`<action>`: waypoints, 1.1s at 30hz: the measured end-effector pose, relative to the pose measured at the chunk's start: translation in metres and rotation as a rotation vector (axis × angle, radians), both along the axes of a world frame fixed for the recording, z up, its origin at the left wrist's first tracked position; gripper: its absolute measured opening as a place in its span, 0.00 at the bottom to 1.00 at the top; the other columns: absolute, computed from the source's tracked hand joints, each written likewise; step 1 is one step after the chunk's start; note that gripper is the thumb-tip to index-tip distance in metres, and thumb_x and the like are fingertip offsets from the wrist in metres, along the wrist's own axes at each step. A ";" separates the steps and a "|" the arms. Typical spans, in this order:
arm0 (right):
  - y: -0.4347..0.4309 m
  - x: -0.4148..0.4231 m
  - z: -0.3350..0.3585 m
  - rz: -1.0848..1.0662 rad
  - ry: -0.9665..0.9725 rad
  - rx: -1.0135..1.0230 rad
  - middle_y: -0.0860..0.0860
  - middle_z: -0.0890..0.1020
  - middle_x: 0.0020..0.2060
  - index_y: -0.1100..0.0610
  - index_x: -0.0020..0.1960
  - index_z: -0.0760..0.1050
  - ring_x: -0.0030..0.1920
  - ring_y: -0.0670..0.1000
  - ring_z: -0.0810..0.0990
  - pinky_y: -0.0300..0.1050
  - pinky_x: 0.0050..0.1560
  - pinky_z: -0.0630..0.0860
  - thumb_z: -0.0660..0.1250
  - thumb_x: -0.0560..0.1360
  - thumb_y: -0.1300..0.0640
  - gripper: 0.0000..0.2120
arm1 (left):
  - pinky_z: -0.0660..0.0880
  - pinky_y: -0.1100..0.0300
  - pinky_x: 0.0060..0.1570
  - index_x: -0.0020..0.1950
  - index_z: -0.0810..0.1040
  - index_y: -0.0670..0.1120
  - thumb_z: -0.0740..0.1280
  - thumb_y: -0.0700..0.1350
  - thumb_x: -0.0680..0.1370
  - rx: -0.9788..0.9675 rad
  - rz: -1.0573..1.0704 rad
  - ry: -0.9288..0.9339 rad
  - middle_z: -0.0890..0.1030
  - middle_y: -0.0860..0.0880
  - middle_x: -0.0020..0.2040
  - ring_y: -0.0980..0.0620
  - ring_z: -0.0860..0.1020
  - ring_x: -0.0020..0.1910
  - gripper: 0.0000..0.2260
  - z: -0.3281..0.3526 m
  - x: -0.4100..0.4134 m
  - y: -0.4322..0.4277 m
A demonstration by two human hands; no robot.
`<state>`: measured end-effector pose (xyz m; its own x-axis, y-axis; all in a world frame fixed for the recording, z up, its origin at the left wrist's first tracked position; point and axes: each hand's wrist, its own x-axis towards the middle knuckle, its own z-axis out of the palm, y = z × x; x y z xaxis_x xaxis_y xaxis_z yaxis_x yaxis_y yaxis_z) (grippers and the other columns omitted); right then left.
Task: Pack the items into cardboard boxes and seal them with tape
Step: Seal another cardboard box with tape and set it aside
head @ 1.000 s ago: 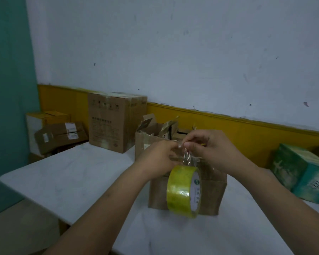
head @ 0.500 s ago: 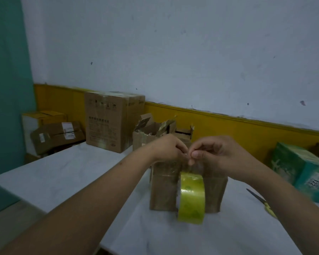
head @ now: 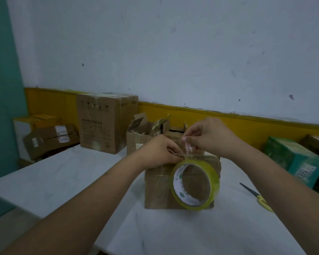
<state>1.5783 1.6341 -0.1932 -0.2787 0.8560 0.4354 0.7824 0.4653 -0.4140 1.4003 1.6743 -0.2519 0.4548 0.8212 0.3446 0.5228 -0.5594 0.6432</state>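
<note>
Hands meet in the head view just above the top front edge of a small brown cardboard box (head: 156, 188) that stands on a white table (head: 63, 177).

The left hand (head: 160, 151) has its fingers curled in tight, the fingertips pinching at the top of a yellow-tinted clear tape roll (head: 214, 178) with a white printed core, right where the strip leaves the roll. The right hand (head: 208, 137) is just beside it and slightly higher; its thumb and forefinger are closed narrowly on the crinkled clear loose end of tape (head: 189, 149), and the other fingers are folded into the palm. The short strip runs up from the roll to that pinch.

The tape roll hangs in front of the box's near face, tilted, with its open core turned towards the camera so that cardboard shows through the hole. Whether the roll touches the box cannot be told.

Right of the box, apart from it on the table, lie yellow-handled scissors (head: 256, 196). Farther right stands a green printed carton (head: 293, 162). Directly behind the box are torn open brown cartons (head: 138, 140) with raised flaps. Behind and to the left of it is a tall closed brown carton (head: 99, 126), and farther left a low pile of labelled brown parcels (head: 50, 137).
</note>
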 end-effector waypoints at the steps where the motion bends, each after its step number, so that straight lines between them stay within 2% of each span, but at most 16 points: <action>1: -0.002 -0.001 0.002 0.001 -0.025 -0.008 0.44 0.84 0.29 0.51 0.39 0.84 0.29 0.39 0.81 0.34 0.33 0.78 0.73 0.74 0.56 0.05 | 0.82 0.57 0.49 0.48 0.87 0.48 0.77 0.45 0.72 0.008 -0.001 -0.005 0.86 0.53 0.42 0.59 0.83 0.42 0.06 0.000 0.000 -0.001; 4: -0.011 -0.001 0.007 0.037 -0.086 -0.019 0.42 0.83 0.28 0.50 0.38 0.84 0.29 0.38 0.80 0.39 0.36 0.80 0.73 0.74 0.56 0.07 | 0.76 0.65 0.39 0.45 0.87 0.49 0.77 0.44 0.72 0.041 -0.007 -0.007 0.84 0.56 0.37 0.65 0.79 0.35 0.04 -0.001 0.001 -0.003; 6: -0.017 -0.001 0.009 0.077 -0.088 -0.040 0.44 0.84 0.30 0.48 0.37 0.83 0.31 0.41 0.82 0.42 0.38 0.82 0.72 0.74 0.55 0.08 | 0.75 0.63 0.37 0.42 0.86 0.51 0.77 0.44 0.72 0.057 -0.017 -0.010 0.82 0.57 0.34 0.64 0.78 0.34 0.03 -0.001 0.002 -0.006; 8: -0.018 -0.001 0.007 0.088 -0.083 -0.035 0.44 0.85 0.32 0.47 0.37 0.82 0.34 0.41 0.83 0.43 0.41 0.83 0.73 0.74 0.55 0.08 | 0.80 0.53 0.45 0.47 0.87 0.48 0.77 0.44 0.72 0.046 -0.013 -0.018 0.85 0.51 0.40 0.54 0.82 0.40 0.05 -0.001 0.003 -0.008; 10: -0.013 -0.001 0.003 0.085 -0.071 -0.035 0.45 0.85 0.32 0.49 0.39 0.83 0.35 0.41 0.83 0.44 0.43 0.82 0.72 0.75 0.56 0.06 | 0.80 0.48 0.51 0.50 0.87 0.47 0.77 0.45 0.72 0.036 -0.015 -0.021 0.86 0.48 0.43 0.49 0.83 0.45 0.08 -0.001 0.004 -0.009; 12: -0.006 0.001 -0.001 0.055 -0.039 -0.044 0.46 0.84 0.32 0.51 0.40 0.83 0.35 0.42 0.83 0.42 0.41 0.82 0.72 0.75 0.56 0.05 | 0.80 0.49 0.52 0.49 0.87 0.46 0.77 0.44 0.73 0.046 -0.009 -0.014 0.86 0.50 0.43 0.52 0.83 0.45 0.06 -0.002 0.004 -0.009; 15: 0.007 0.004 -0.007 0.027 0.024 -0.090 0.46 0.84 0.29 0.54 0.40 0.83 0.32 0.43 0.83 0.34 0.32 0.77 0.72 0.75 0.58 0.05 | 0.80 0.51 0.52 0.48 0.87 0.48 0.76 0.44 0.74 0.054 0.014 0.000 0.86 0.52 0.43 0.56 0.83 0.44 0.04 -0.003 0.003 -0.008; 19: 0.019 0.002 -0.012 -0.021 0.056 -0.129 0.47 0.84 0.29 0.55 0.38 0.84 0.31 0.43 0.83 0.31 0.30 0.75 0.72 0.75 0.58 0.07 | 0.81 0.51 0.51 0.47 0.87 0.48 0.76 0.44 0.73 0.017 0.044 -0.014 0.86 0.51 0.41 0.54 0.83 0.43 0.04 -0.004 0.003 -0.007; 21: 0.022 0.000 -0.015 -0.050 0.018 -0.131 0.45 0.83 0.27 0.53 0.38 0.84 0.29 0.40 0.81 0.28 0.27 0.72 0.72 0.75 0.57 0.07 | 0.81 0.50 0.50 0.47 0.87 0.47 0.76 0.43 0.73 0.002 0.051 -0.027 0.86 0.49 0.41 0.52 0.83 0.43 0.04 -0.004 0.003 -0.007; 24: 0.027 -0.005 -0.017 -0.106 -0.079 -0.083 0.42 0.81 0.24 0.51 0.36 0.84 0.28 0.37 0.79 0.28 0.25 0.71 0.72 0.74 0.57 0.08 | 0.80 0.51 0.49 0.47 0.88 0.47 0.76 0.43 0.73 0.001 0.065 -0.016 0.86 0.51 0.40 0.57 0.81 0.38 0.04 -0.003 0.003 -0.006; 27: 0.031 -0.009 -0.015 -0.141 -0.171 -0.062 0.39 0.78 0.26 0.48 0.35 0.84 0.34 0.39 0.78 0.31 0.27 0.70 0.73 0.73 0.54 0.08 | 0.80 0.47 0.50 0.47 0.88 0.46 0.76 0.43 0.74 0.003 0.084 -0.005 0.86 0.47 0.40 0.50 0.82 0.40 0.04 -0.002 0.003 -0.007; 29: 0.035 -0.010 -0.014 -0.141 -0.203 -0.098 0.39 0.79 0.29 0.46 0.35 0.83 0.38 0.40 0.77 0.34 0.31 0.71 0.73 0.73 0.53 0.08 | 0.80 0.45 0.49 0.46 0.88 0.46 0.76 0.44 0.73 0.002 0.092 -0.013 0.86 0.46 0.40 0.47 0.82 0.40 0.04 -0.003 0.003 -0.008; 31: 0.039 -0.010 -0.013 -0.138 -0.226 -0.159 0.38 0.79 0.28 0.45 0.34 0.83 0.38 0.40 0.77 0.35 0.32 0.71 0.72 0.72 0.54 0.09 | 0.80 0.44 0.47 0.45 0.88 0.46 0.76 0.46 0.74 -0.004 0.097 -0.016 0.85 0.45 0.39 0.45 0.81 0.39 0.04 -0.003 0.004 -0.010; 33: 0.042 -0.012 -0.011 -0.127 -0.278 -0.252 0.37 0.81 0.31 0.45 0.35 0.84 0.39 0.41 0.77 0.35 0.32 0.72 0.70 0.71 0.56 0.09 | 0.79 0.45 0.45 0.43 0.88 0.46 0.77 0.48 0.73 -0.008 0.102 -0.015 0.85 0.44 0.39 0.47 0.79 0.36 0.06 -0.004 0.004 -0.011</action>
<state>1.5667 1.6763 -0.2044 -0.2417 0.9616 0.1304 0.9255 0.2688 -0.2670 1.4047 1.6635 -0.2557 0.3632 0.8657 0.3443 0.5674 -0.4987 0.6553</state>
